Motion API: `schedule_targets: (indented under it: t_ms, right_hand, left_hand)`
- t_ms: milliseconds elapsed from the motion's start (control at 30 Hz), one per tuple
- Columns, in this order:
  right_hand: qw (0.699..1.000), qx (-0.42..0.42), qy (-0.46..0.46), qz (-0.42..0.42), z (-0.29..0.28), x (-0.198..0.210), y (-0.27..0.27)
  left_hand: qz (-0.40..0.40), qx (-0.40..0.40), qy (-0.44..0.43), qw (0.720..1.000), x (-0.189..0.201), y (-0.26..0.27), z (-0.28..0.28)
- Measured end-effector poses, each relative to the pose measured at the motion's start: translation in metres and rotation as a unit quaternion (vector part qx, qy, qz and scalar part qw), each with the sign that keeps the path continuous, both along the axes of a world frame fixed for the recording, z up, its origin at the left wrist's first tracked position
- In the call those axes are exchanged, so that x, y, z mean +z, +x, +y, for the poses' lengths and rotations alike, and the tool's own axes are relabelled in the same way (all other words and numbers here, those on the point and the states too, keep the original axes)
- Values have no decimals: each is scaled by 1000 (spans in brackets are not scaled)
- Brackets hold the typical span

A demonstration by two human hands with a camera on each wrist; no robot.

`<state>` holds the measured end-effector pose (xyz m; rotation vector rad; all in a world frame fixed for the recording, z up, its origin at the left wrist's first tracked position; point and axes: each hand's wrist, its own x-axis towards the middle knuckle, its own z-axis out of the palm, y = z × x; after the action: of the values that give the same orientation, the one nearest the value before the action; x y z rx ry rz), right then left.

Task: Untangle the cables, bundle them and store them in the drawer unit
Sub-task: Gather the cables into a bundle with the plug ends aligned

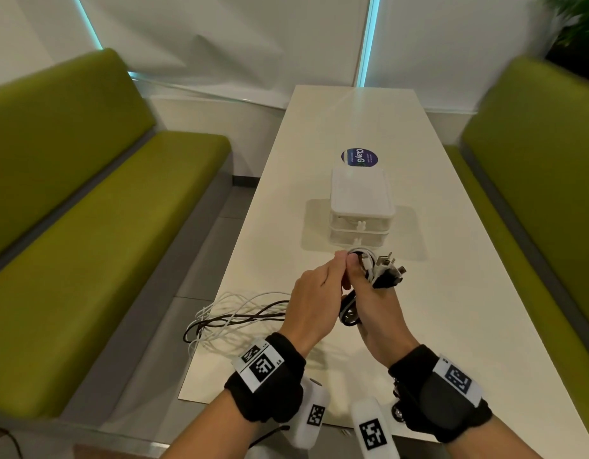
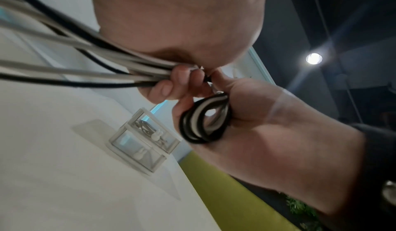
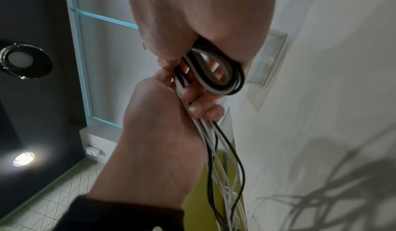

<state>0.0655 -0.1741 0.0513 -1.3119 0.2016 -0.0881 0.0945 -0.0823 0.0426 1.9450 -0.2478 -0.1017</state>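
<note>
Both hands together at frame centre: right hand (image 1: 379, 306) clamps the coiled cables (image 1: 351, 313), left hand (image 1: 314, 299) pinches the limp, light, springy strands; hold at the coil's waist.

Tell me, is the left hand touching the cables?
Touching. The left wrist view shows the left hand's fingers curled round the white and black cables; the right wrist view shows the same grip.

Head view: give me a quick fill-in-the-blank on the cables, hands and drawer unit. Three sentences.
1. The right hand grips a ____ of black and white cable.
2. The loose cables trail off the table edge from the ____ hand.
3. The drawer unit has ____ drawers, both closed.

Missing words: coil; left; two
</note>
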Motion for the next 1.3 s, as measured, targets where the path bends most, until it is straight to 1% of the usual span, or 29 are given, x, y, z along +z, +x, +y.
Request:
schedule_targets:
  t_ms: [100,200,300,400,500,567,667,700,800,833,867,933,967,1000,1033,1067,1100,1167,1233,1300]
  right_hand:
    - [999,40,-2,4,0,1,3]
    - [998,64,11,21,-1,6,5]
    - [995,85,46,40,-3,9,6]
    - [991,95,77,54,-2,11,4]
    - [990,94,75,76,-1,12,3]
    - [989,93,73,94,-2,12,2]
    - [987,67,88,114,-2,11,-1]
    - [987,61,89,116,-1,12,-1]
    - [986,52,105,120,4,16,-1]
    - [985,49,115,118,6,19,-2]
    - [985,49,121,112,9,21,-4]
    - [987,46,119,98,14,25,-6]
    - [989,43,112,92,16,26,-6]
    - [989,39,108,88,16,27,-6]
    - [989,30,118,88,14,28,-4]
    - [986,15,137,92,11,29,-1]
    - [983,0,154,96,8,31,1]
    - [980,-22,179,89,5,33,2]
    - [974,-24,216,71,6,36,-1]
    - [970,-35,232,68,7,36,-3]
  left_hand:
    - [3,0,6,1000,-3,1,-1]
    - [20,10,-9,1000,-4,1,-2]
    - [8,6,5,1000,-3,1,0]
    - [-3,-15,32,999,2,1,2]
    - [-8,-40,68,997,2,1,4]
    - [4,-65,84,994,3,0,7]
    - [14,-89,109,990,11,-2,8]
    - [6,-92,126,988,12,-2,8]
    - [-57,-81,197,975,8,-2,10]
    - [-54,-88,202,974,6,-1,13]
    - [-33,-96,184,978,5,-1,15]
    - [21,-99,108,989,2,1,19]
    - [28,-101,72,992,2,0,21]
    - [13,-105,51,993,1,-3,25]
    - [-23,-111,48,992,-1,-7,28]
    - [-71,-115,67,989,-4,-11,30]
    - [-115,-115,105,981,-7,-17,32]
    - [-173,-97,178,964,-11,-23,34]
    - [-183,-88,201,958,-8,-20,36]
    - [-168,-106,211,957,-3,-13,40]
